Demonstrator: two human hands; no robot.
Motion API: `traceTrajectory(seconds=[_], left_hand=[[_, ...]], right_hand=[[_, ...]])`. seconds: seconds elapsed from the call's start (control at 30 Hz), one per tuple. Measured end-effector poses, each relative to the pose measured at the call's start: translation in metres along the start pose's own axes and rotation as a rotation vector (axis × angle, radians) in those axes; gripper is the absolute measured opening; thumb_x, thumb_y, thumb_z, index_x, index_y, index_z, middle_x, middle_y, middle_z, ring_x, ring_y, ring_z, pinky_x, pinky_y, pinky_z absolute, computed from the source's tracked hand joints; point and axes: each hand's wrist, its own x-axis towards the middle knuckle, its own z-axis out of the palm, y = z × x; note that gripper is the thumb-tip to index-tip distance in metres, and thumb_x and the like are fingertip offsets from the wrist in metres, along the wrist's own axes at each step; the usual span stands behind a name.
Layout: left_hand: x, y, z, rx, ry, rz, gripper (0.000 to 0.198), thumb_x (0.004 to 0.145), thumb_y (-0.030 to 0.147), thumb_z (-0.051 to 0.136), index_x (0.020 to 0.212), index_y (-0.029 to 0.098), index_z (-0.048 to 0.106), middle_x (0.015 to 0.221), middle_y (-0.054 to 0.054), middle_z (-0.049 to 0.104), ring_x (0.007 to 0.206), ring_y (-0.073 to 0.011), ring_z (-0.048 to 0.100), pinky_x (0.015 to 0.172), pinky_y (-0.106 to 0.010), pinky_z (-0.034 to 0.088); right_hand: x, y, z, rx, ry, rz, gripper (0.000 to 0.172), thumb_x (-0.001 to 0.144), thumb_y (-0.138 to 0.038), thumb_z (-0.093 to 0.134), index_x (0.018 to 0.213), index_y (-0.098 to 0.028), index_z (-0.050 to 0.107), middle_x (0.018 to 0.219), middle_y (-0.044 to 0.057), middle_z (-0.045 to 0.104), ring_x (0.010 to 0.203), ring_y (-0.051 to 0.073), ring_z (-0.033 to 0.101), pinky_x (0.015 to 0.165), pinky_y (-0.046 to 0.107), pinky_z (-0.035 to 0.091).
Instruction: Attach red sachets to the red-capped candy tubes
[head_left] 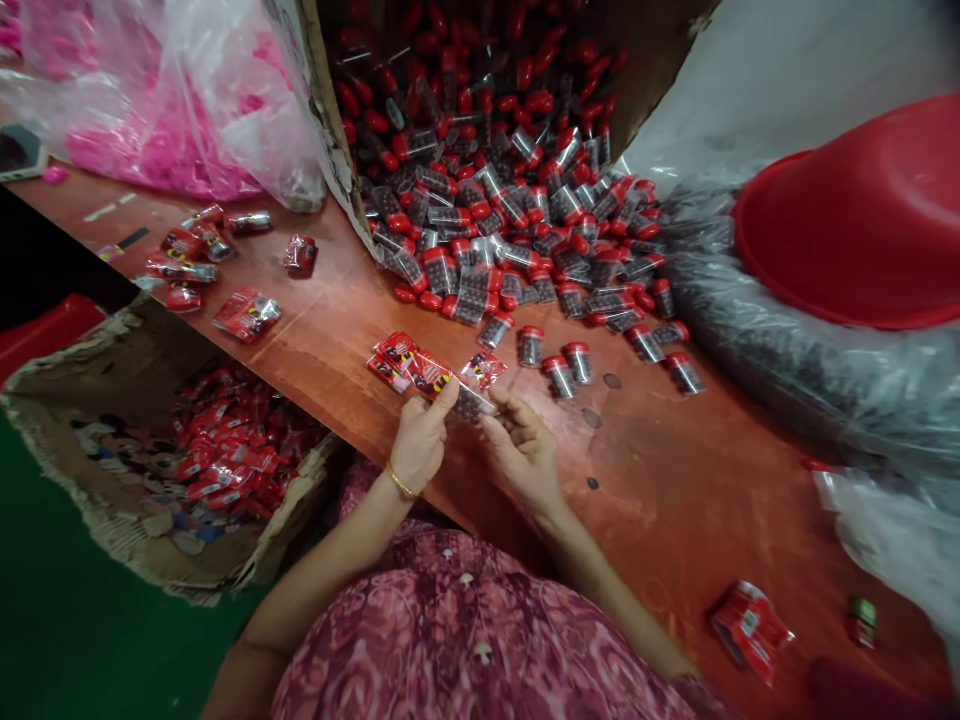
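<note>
Across the whole view, a worn red-brown desk [660, 480]. At far right, on crinkled clear plastic, a red basin [862, 220]. At top centre, a cardboard box [330, 150] tipped on its side, spilling a heap of vials [510, 230] onto the desk: clear bodies, dark contents, red caps. At top left, a clear bag [172, 100] of pink pieces. Below the desk's near edge at left, a frayed carton [97, 480] full of red packs [232, 450]. Scattered on the desk at upper left, loose packs [195, 250].

At the near edge in the middle, both hands closed on one vial [474, 405], held crosswise just above the desk. Left hand [418, 440] pinching its left end with thumb and forefinger, right hand [525, 450] pinching its right end. Small, clear, speckled dark inside; cap not to be made out. Touching it on the left, a red printed sleeve [420, 375], with a few more lying flat just beyond. On the left wrist, a thin gold bangle [401, 483].
</note>
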Motion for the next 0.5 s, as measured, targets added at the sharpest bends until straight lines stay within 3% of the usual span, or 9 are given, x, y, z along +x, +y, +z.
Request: traceTrajectory(seconds=[0.07, 0.17, 0.3, 0.4, 0.5], left_hand=[[-0.002, -0.001, -0.001, 0.027, -0.041, -0.008, 0.036, 0.055, 0.043, 0.078, 0.071, 0.013, 0.066, 0.062, -0.002, 0.065, 0.065, -0.0149, 0.062, 0.063, -0.026, 0.047], [-0.006, -0.005, -0.001, 0.068, -0.086, -0.048, 0.035, 0.055, 0.043, 0.078, 0.064, 0.012, 0.064, 0.055, 0.000, 0.061, 0.056, -0.0120, 0.058, 0.055, -0.023, 0.044], [-0.009, 0.005, -0.010, 0.046, -0.082, -0.091, 0.036, 0.055, 0.044, 0.078, 0.070, 0.013, 0.065, 0.067, -0.004, 0.067, 0.065, -0.0156, 0.063, 0.061, -0.026, 0.048], [-0.011, 0.033, -0.042, 0.121, 0.038, -0.095, 0.037, 0.055, 0.044, 0.077, 0.076, 0.016, 0.066, 0.077, -0.006, 0.071, 0.074, -0.0180, 0.067, 0.071, -0.028, 0.052], [-0.016, 0.076, -0.101, 0.352, 0.350, 0.073, 0.027, 0.064, 0.045, 0.071, 0.071, 0.020, 0.062, 0.075, 0.001, 0.071, 0.077, -0.0165, 0.067, 0.082, -0.032, 0.051]], right_hand=[[-0.001, -0.001, 0.001, 0.083, 0.010, 0.099, 0.018, 0.079, -0.034, 0.058, 0.089, -0.020, 0.061, 0.070, -0.001, 0.062, 0.054, 0.010, 0.055, 0.052, 0.024, 0.049], [0.000, -0.002, 0.010, 0.157, 0.025, 0.173, 0.020, 0.075, -0.038, 0.061, 0.082, -0.019, 0.060, 0.066, -0.002, 0.061, 0.051, 0.009, 0.053, 0.049, 0.022, 0.047], [0.007, -0.006, 0.023, 0.095, -0.043, 0.145, 0.024, 0.076, -0.043, 0.060, 0.073, -0.019, 0.057, 0.061, -0.002, 0.059, 0.049, 0.010, 0.051, 0.049, 0.023, 0.045], [0.024, -0.004, 0.004, -0.296, -0.075, -0.038, 0.027, 0.083, -0.042, 0.051, 0.073, -0.019, 0.060, 0.068, 0.002, 0.062, 0.062, 0.014, 0.055, 0.062, 0.029, 0.046], [0.044, 0.008, -0.039, -0.828, 0.093, -0.175, 0.026, 0.086, -0.036, 0.047, 0.089, -0.016, 0.063, 0.093, 0.012, 0.065, 0.086, 0.023, 0.055, 0.081, 0.041, 0.041]])
